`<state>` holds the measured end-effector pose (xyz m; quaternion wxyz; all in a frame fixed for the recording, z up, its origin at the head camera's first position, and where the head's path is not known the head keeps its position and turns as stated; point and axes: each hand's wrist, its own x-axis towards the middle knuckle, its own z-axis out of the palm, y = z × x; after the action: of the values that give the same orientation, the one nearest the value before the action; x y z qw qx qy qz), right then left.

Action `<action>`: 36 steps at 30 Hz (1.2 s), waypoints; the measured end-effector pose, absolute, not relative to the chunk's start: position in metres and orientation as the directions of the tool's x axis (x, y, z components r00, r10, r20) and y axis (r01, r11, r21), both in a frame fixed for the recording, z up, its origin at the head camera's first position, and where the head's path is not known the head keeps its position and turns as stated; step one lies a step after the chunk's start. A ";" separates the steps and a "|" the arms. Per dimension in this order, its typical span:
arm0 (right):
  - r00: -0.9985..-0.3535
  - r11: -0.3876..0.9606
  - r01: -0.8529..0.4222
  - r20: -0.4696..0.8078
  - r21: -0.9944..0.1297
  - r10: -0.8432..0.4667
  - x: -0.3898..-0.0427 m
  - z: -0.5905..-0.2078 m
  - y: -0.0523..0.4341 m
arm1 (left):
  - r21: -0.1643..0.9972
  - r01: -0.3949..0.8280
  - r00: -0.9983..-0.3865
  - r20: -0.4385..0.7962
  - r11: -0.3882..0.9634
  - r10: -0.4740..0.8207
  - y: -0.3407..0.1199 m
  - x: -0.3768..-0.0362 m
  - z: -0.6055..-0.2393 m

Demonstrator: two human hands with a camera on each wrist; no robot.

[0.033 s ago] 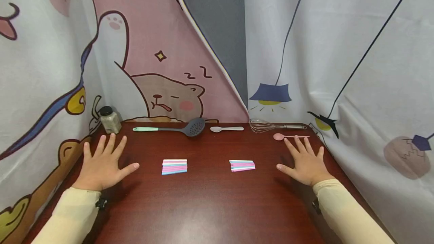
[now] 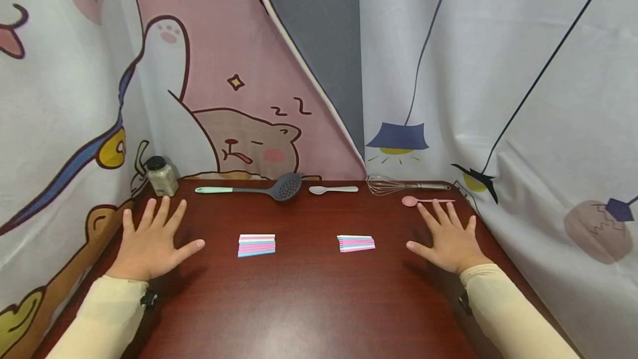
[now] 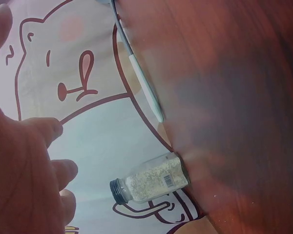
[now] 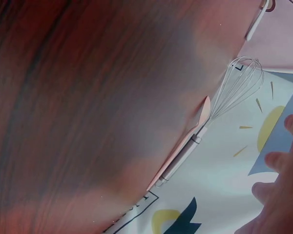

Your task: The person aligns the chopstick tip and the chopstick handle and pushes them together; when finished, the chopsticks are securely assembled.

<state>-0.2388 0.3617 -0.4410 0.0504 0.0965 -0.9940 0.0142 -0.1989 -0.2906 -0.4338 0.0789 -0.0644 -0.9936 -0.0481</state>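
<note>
1. Both hands lie flat on a dark wooden table [image 2: 309, 303], fingers straight and spread, holding nothing: the left hand [image 2: 152, 242] near the left edge, the right hand [image 2: 448, 240] near the right edge.
2. Between the hands sit two small stacks of pink, blue and white strips, the left stack [image 2: 256, 245] and the right stack [image 2: 356, 243], each well apart from either hand and from each other.
3. A pink spoon [image 2: 426, 200] lies just beyond the right fingertips; whether they touch cannot be told from the head view.
4. A jar [image 2: 161, 175] with a black lid stands upright in the far left corner, near the left fingertips.
5. Along the back edge lie a grey skimmer [image 2: 259, 188] with a mint handle, a white spoon [image 2: 333, 189] and a wire whisk [image 2: 406, 185].
6. Printed curtains close in the table on three sides.
7. The left wrist view shows only part of the palm and blurred fingers, with the jar [image 3: 149, 183] beside the table edge.
8. The right wrist view cuts the hand off at the corner; the whisk [image 4: 219, 114] and pink spoon [image 4: 185, 141] overlap there.
</note>
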 end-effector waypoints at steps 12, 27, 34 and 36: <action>-0.941 0.927 -0.305 0.215 -0.220 -0.259 -0.241 -0.447 0.354 | 0.178 0.216 -0.965 0.187 0.960 0.183 -0.282 -0.201 -0.439; -0.929 0.791 -0.369 0.193 -0.488 -0.315 -0.248 -0.453 0.314 | 0.217 0.364 -0.910 0.289 0.906 0.297 -0.247 -0.205 -0.459; -0.936 0.792 -0.339 0.102 -0.508 -0.336 -0.253 -0.454 0.295 | 0.267 0.410 -0.894 0.308 0.872 0.326 -0.230 -0.208 -0.463; -0.937 0.794 -0.328 0.069 -0.511 -0.343 -0.255 -0.454 0.290 | 0.280 0.415 -0.892 0.312 0.866 0.327 -0.225 -0.209 -0.463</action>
<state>-0.2545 0.2905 -0.4545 -0.0134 0.1771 -0.9471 0.2674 -0.2094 -0.2250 -0.4633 0.1280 -0.1938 -0.9573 -0.1722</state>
